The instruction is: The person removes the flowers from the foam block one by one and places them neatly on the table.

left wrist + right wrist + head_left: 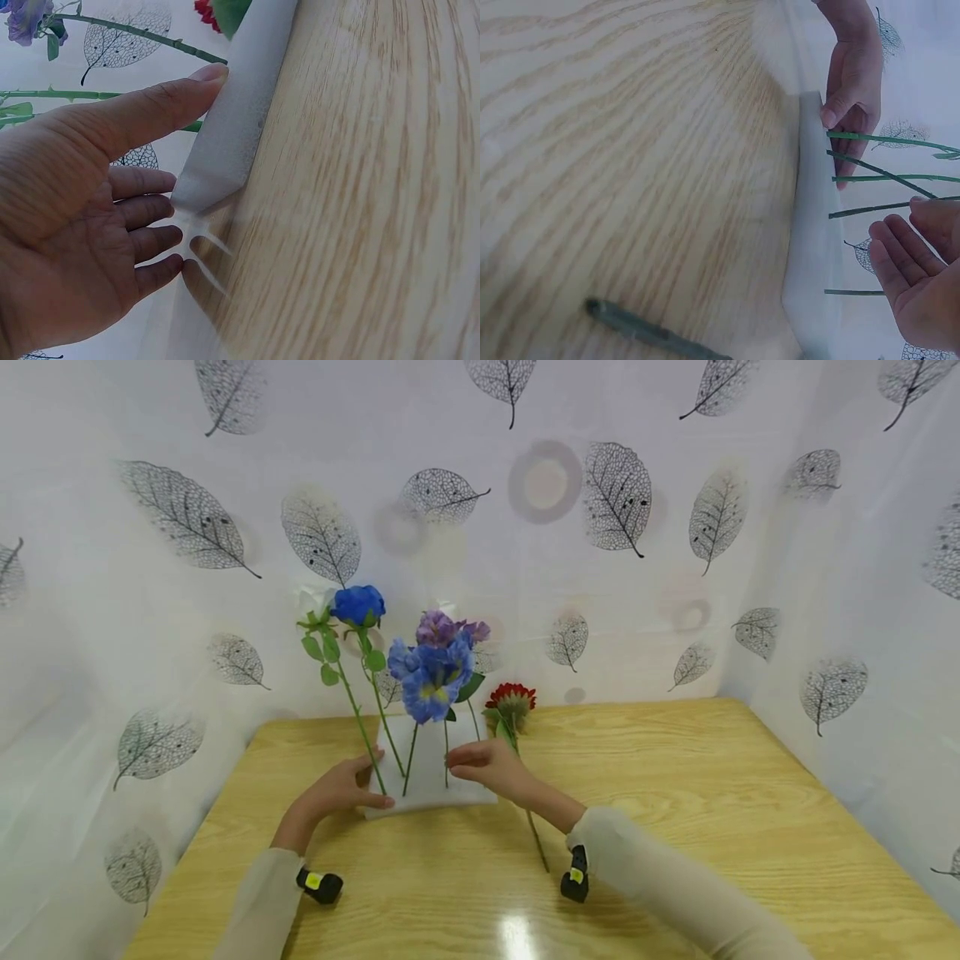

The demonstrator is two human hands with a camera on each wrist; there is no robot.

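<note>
A white slab (427, 800), foam-like, lies on the table with several artificial flowers standing in it. At its left end, my left hand (341, 789) rests, thumb on the front part and fingers loosely extended along the end. My right hand (491, 767) pinches a thin green stem (870, 210) between thumb and fingertips, above the slab. That stem's bloom cannot be told apart behind the blue iris-like flower (431, 681). A blue rose (358, 606) and a white rose (315, 602) lean left; a purple flower (442, 628) stands behind.
A red flower (512, 697) lies on the wooden table (660, 793) right of the slab, its stem running under the right forearm toward the front. Pale leaf-printed sheeting (525, 568) hangs behind and at both sides.
</note>
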